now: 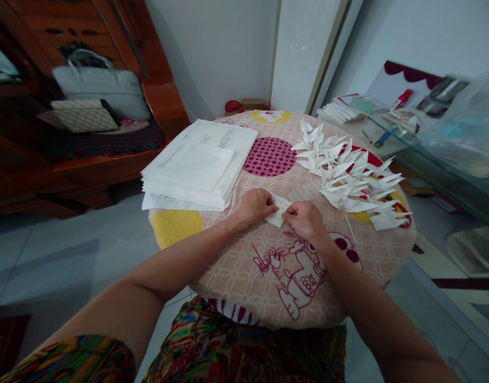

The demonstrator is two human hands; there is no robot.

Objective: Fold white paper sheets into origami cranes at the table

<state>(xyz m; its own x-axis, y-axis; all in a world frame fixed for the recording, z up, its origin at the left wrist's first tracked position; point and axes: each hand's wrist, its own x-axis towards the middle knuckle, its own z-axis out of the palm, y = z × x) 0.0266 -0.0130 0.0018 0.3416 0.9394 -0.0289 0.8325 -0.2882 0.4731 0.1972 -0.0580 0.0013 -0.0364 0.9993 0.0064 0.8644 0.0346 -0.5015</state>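
A small folded piece of white paper (279, 213) is held just above the middle of the round table (228, 276). My left hand (257, 205) pinches its left side, and my right hand (305, 218) pinches its right side between thumb and fingers. To the right sits a cluster of folded white paper cranes (348, 178), with pointed tips sticking up. Left of my hands lies a thick stack of printed paper sheets (204, 138), with smaller cut sheets (200, 167) on top.
A patterned cloth covers the table. At right, a glass shelf (428, 154) holds papers, a red marker (403, 99) and a clear plastic bag (468, 122). A wooden bench (165, 106) at left bears a pale handbag (101, 85) and a quilted pouch (84, 115).
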